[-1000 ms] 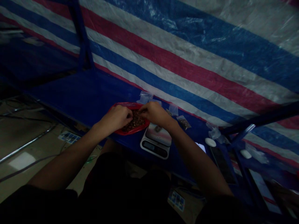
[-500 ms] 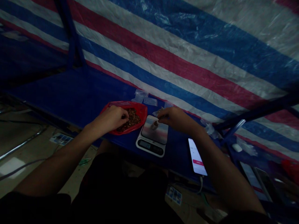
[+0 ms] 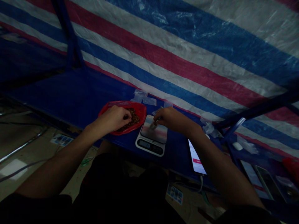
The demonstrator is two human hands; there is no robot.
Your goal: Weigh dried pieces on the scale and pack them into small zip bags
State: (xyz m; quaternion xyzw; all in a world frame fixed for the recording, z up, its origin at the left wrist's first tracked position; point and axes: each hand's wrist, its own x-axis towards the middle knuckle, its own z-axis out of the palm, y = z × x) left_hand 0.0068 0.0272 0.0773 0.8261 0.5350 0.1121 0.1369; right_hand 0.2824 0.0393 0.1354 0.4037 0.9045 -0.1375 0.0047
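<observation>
A red plastic bag (image 3: 136,128) lies open on the blue table, with small brown pieces (image 3: 134,119) inside that look like nuts or dried bits. My left hand (image 3: 118,117) is over the bag's mouth, thumb and fingers pinched together at the pieces; what they hold is hidden. Beside the bag stands a white kitchen scale (image 3: 149,146) with a shiny plate and a lit display. Above the plate, my right hand (image 3: 167,117) has its fingertips closed on something small I cannot make out, its reflection showing below.
Clear plastic bags (image 3: 149,101) lie behind the scale, by the striped tarp (image 3: 163,59). A phone (image 3: 197,160) with a lit screen and a cable rests under my right forearm. More crumpled clear plastic (image 3: 211,129) is to the right, near a blue metal frame (image 3: 254,109).
My right hand has moved slightly left and down over the scale plate. My left hand has shifted slightly right over the brown pieces. The view has shifted a little.
</observation>
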